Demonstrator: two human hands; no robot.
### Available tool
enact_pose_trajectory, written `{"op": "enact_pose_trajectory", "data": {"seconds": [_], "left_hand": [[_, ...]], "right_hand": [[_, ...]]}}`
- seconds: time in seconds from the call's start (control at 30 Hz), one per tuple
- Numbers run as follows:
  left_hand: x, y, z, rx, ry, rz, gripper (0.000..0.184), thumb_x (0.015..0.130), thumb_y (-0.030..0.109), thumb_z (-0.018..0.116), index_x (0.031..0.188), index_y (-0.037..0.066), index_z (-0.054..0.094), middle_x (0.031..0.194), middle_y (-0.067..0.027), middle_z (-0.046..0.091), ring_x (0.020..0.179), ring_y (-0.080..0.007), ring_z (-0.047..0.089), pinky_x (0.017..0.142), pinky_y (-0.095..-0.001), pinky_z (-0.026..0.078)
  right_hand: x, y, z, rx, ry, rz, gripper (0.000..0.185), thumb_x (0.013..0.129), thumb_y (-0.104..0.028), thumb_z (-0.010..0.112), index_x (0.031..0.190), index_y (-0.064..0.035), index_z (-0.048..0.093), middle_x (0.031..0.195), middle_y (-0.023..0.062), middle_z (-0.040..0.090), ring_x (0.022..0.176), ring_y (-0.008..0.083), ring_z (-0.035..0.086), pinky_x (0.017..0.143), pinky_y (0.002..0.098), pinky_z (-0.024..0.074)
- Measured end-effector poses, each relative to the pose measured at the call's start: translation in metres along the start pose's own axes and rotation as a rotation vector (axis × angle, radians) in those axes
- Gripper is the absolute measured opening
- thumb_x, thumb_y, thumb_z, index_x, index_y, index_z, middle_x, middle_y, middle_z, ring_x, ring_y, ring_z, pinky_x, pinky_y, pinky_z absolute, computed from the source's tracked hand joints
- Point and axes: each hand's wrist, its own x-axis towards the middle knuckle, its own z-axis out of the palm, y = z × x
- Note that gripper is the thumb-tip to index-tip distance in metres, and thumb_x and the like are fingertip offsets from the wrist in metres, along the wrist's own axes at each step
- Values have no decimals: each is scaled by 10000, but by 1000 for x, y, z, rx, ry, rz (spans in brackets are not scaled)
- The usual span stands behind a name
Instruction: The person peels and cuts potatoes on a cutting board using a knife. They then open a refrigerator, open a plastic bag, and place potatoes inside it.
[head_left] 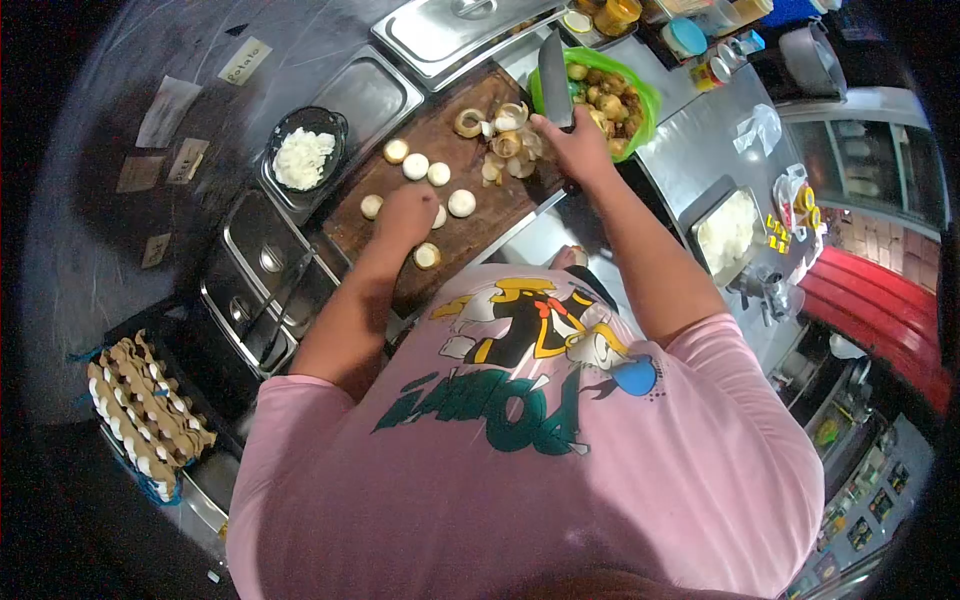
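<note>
Left hand [408, 215]: curled among pale onions [462, 203]; cannot tell whether grasping one
Right hand [580, 150]: grips knife [553, 80]
Board [440, 125]: onions around left hand, peels [515, 142] at its 2 o'clock

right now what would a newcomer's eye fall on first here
Likely the bright green bag of round produce near the top, right of centre, crossed in view by the knife in the right hand. Next come the pale round pieces scattered on the wooden board around the left hand.
</note>
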Motion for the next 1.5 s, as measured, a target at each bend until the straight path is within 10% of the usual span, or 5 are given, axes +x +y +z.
{"op": "enact_pose_trajectory", "data": {"seconds": [0.47,0.73,1.07,1.5], "left_hand": [[11,-16,-23,-139,4,24,214,981,252,658,1040,73,759,1017,-180,769,956,-378,738,860,-475,567],[46,92,-43,-566,-69,31,272,1054,299,655,1136,77,789,968,-50,786,775,-120,721,723,-312,558],[103,105,-16,68,73,336,345,1002,282,646,1303,171,772,1129,-198,781,1076,-401,740,965,-474,582],[64,78,-71,259,-4,47,492,989,206,541,1457,73,614,1445,-221,627,1310,-394,621,1090,-497,517]], "right_hand": [[-45,29,-43,4,11,37,655,923,-541,780,1189,41,641,1079,290,737,1007,423,733,897,480,562],[-76,28,-65,162,-67,277,598,953,-494,764,1231,23,648,1049,260,749,968,398,743,890,472,567],[-99,36,-86,175,-53,317,582,964,-477,754,1255,15,643,1027,241,757,922,379,755,845,459,580],[-98,44,-93,127,-18,246,516,978,-433,735,1249,-7,631,1001,248,754,833,366,766,789,464,577]]}}
